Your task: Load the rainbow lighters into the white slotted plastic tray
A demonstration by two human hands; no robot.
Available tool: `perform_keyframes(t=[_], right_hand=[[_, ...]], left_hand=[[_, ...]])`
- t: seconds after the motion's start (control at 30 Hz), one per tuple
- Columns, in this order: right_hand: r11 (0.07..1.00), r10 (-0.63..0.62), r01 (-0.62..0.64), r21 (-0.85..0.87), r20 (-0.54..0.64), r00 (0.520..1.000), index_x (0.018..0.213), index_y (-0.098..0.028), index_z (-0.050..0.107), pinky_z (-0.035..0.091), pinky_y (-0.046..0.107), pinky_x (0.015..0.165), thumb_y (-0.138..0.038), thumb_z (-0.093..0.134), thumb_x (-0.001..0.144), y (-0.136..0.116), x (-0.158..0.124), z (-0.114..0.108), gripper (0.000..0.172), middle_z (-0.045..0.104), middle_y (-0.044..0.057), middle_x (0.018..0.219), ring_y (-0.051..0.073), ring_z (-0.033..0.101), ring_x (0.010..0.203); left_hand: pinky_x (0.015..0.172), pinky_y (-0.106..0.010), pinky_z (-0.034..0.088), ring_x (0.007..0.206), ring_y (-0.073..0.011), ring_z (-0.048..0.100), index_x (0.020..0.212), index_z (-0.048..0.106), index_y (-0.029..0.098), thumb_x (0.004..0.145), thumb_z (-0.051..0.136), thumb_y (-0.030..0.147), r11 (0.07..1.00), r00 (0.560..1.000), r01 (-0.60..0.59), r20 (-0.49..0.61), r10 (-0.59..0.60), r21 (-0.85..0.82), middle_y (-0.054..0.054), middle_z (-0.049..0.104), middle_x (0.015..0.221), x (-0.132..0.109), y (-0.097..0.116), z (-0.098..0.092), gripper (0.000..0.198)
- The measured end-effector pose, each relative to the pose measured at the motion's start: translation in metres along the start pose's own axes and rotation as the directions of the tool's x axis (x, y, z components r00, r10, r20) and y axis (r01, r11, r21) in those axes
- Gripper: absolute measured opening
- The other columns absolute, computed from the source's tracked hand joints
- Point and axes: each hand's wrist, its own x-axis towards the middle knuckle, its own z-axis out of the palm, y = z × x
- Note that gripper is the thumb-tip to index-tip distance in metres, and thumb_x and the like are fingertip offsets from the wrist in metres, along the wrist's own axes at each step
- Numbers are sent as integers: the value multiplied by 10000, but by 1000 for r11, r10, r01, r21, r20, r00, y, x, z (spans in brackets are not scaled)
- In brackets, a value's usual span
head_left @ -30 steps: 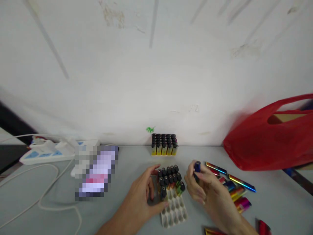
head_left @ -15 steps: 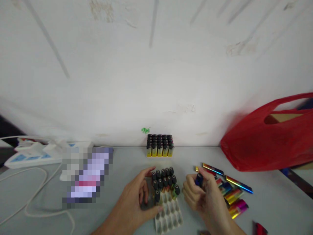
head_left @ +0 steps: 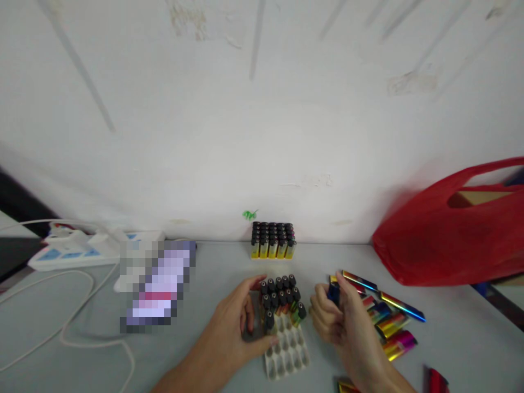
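Head view: left hand (head_left: 229,325) spread at the tray (head_left: 287,353), right hand (head_left: 339,323) (curled) gripping a blue lighter (head_left: 334,293).

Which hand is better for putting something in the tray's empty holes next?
Probably the right hand: it grips a blue item beside the tray and is nearer the loose shiny pieces. The left hand shows no item, its thumb at the tray's left edge, so it may suit steadying.
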Motion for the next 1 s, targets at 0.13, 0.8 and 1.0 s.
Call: perform_keyframes(t=[0.13, 0.8, 1.0], right_hand=[[998, -66, 66, -14, -47, 997, 681, -235, 497, 145, 251, 450, -804, 777, 826, 1, 6, -5, 651, 296, -102, 559, 90, 140, 482], [998, -41, 37, -52, -74, 996, 569, -265, 359, 96, 286, 449, -751, 734, 843, 0, -4, 2, 672, 178, -118, 510, 94, 79, 474], [999, 28, -27, 19, -109, 994, 560, -271, 345, 122, 271, 441, -684, 735, 827, -6, -4, 4, 628, 172, -126, 504, 89, 70, 474]], left_hand=[[663, -303, 439, 718, -212, 585, 1544, 500, 227, 761, 892, 276, 1000, 1000, -10, 1, 10, 11, 61, 586, 799, 1, 0, 0, 877], [663, -303, 452, 708, -207, 586, 1538, 503, 237, 787, 885, 291, 999, 999, -35, -13, 35, 26, 54, 606, 820, 3, -3, 0, 845], [681, -312, 473, 732, -216, 611, 1527, 518, 228, 769, 879, 291, 1000, 1000, -26, -1, 26, 8, 42, 626, 844, 4, -3, 0, 842]])
